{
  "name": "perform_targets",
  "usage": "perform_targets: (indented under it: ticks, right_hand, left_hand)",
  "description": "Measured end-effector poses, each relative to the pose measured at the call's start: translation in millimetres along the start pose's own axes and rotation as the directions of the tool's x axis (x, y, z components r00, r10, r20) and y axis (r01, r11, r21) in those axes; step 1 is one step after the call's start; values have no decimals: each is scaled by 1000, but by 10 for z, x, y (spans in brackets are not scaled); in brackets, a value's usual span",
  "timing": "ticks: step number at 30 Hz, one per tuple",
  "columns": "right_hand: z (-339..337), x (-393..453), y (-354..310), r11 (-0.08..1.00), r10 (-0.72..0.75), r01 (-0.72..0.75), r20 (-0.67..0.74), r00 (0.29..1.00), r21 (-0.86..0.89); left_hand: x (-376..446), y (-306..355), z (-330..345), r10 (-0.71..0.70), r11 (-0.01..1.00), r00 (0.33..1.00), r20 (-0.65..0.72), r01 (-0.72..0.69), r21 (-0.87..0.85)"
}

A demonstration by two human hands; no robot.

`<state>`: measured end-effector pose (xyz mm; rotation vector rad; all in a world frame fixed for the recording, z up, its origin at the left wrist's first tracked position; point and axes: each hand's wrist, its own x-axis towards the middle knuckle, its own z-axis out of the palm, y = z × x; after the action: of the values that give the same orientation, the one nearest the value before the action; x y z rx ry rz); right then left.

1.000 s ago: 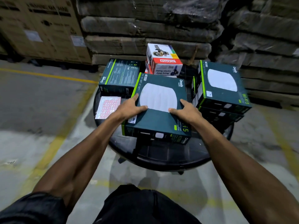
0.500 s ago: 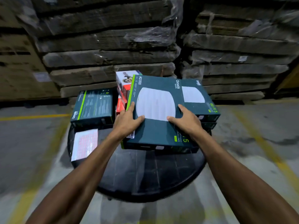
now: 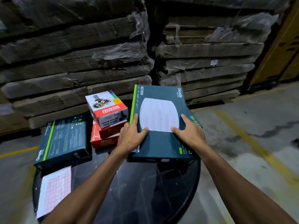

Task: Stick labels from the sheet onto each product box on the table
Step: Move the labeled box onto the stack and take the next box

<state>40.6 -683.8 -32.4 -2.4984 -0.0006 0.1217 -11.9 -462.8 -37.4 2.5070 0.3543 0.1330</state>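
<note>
Fingers of the left hand (image 3: 129, 136) and right hand (image 3: 189, 133) spread nearly flat, thumbs hooked onto the top face, clamped on the teal box (image 3: 160, 122) from both sides. Box resting atop another of the same kind, directly under the fingers. Best squared onto that stack with even pressure, then let go. Left of the fingers: red-and-white boxes (image 3: 107, 113), stacked. Further left, a second teal box (image 3: 63, 138). Nearer and leftmost, the label sheet (image 3: 55, 189), well apart. All on a round dark tabletop (image 3: 137, 191). Beyond, wrapped cardboard stacks (image 3: 72, 54); around, grey floor (image 3: 250, 120) with yellow lines.
</note>
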Motion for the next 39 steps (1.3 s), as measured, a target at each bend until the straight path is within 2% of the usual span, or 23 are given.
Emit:
perform_targets:
  ticks: [13,17,21,28,33,39]
  right_hand:
    - [-520,1751,233,990,-127,134,133,983,-39]
    - [-546,2067,209,989,-143,149,155,977,-24]
    - [-412,2137,381,975,-195,216,266,944,-51]
    - [-260,1964,533,958,-210,244,213,954,-148]
    - [-249,1787,605,952,-211,245,182,960,-185]
    - [-255,1574,654,951,-192,226,167,967,-213]
  left_hand:
    - [1171,799,551,-197,980,979,-41,196,-38]
    - [1448,858,580,-265,960,964,8,264,-91]
    - [1440,824,762,-303,949,949,87,309,-66]
    - [849,813,1031,-196,967,972,-133,169,-189]
    - [478,687,1150,-40,997,995,-89,33,-75]
    - [484,598,1095,20,999,997,-72,-21,-27]
